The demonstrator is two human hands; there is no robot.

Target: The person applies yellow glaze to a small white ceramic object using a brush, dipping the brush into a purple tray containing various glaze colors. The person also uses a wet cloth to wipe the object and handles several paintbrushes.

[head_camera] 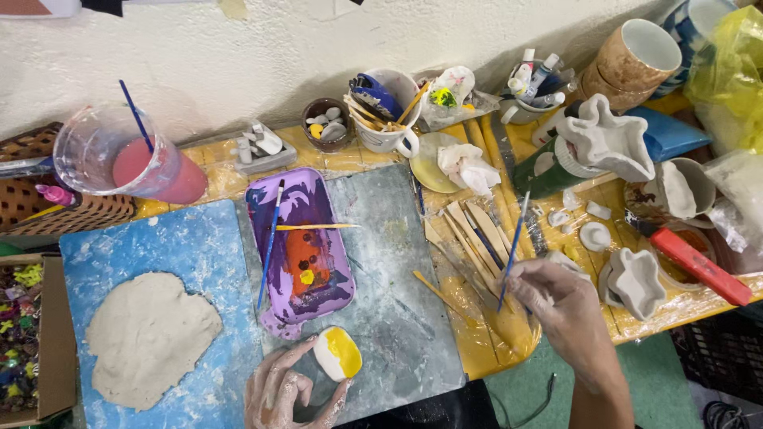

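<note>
Basically, left hand [290, 391], clay-smeared, grips a small oval white piece [338, 353] glazed glossy yellow, near the grey board's [397, 318] front edge. Right hand [560, 306] pinches a thin blue-handled brush [513, 250] over wooden sticks [477, 234]. Purple palette tray [302, 246] just behind; flat clay slab [147, 338] well left.

Colours across the yellow tabletop [477, 349]

Small white clay piece [337, 353] is half yellow; purple plastic paint tray [300, 246] carries orange and yellow blobs; flat clay slab [147, 338] is grey-beige on a blue board [199, 246].

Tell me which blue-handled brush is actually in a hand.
The one in the right hand: the blue brush over the wooden tools. The other two are untouched, one lying on the purple palette tray, one standing in the water cup.
</note>
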